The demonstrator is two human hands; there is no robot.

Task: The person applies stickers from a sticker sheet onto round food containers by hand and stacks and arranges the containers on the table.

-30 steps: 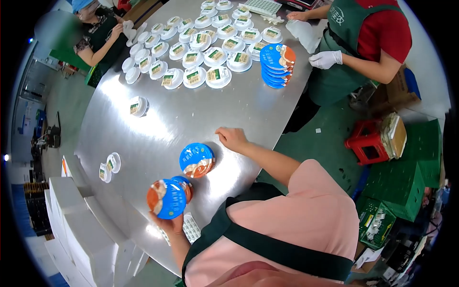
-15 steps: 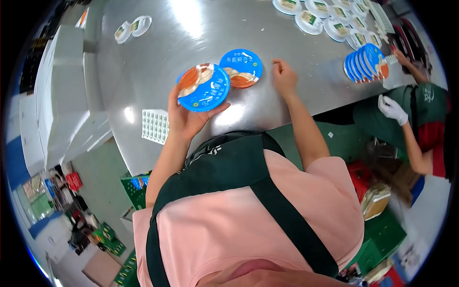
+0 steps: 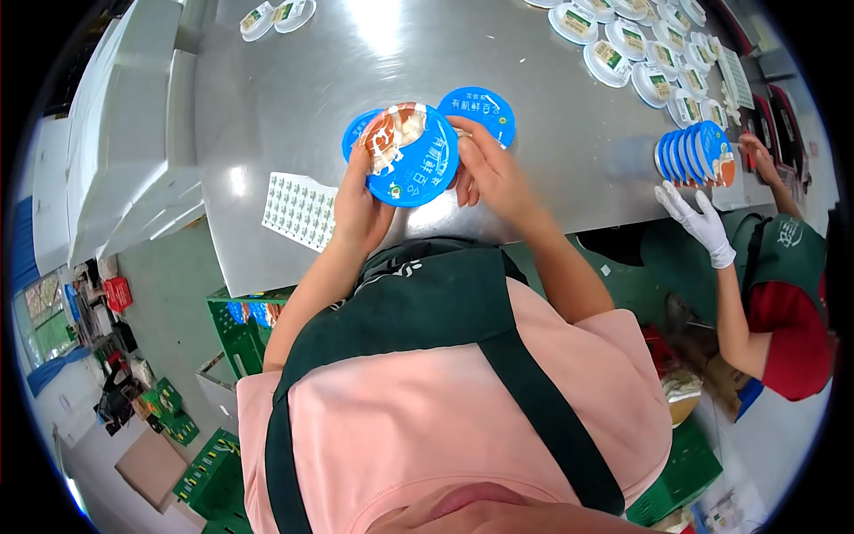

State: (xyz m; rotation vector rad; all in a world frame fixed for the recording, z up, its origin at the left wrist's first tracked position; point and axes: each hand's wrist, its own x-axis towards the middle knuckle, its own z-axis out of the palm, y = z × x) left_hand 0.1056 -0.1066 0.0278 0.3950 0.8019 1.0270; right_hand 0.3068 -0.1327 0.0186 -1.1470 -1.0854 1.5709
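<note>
My left hand (image 3: pixel 363 200) is closed around the left side of a round tub (image 3: pixel 413 158) with a blue printed lid, tilted toward me above the table. My right hand (image 3: pixel 491 173) is at the tub's right rim, fingers curled against it; its fingertips are partly hidden. Behind the held tub, a second blue lid (image 3: pixel 353 133) shows at the upper left, and I cannot tell whether it is held or lies on the table. Another blue-lidded tub (image 3: pixel 485 109) lies just beyond my right hand.
On the metal table (image 3: pixel 294 107) lies a sticker sheet (image 3: pixel 301 212). Several white labelled tubs (image 3: pixel 625 40) are spread at the far right, near a row of leaning blue-lidded tubs (image 3: pixel 694 153). A co-worker's gloved hand (image 3: pixel 703 230) is beside that row. White boxes (image 3: pixel 107 133) stand left.
My right hand has come in from the right to the held tub's rim. A second blue lid now shows behind that tub. The co-worker's gloved hand has risen toward the leaning row.
</note>
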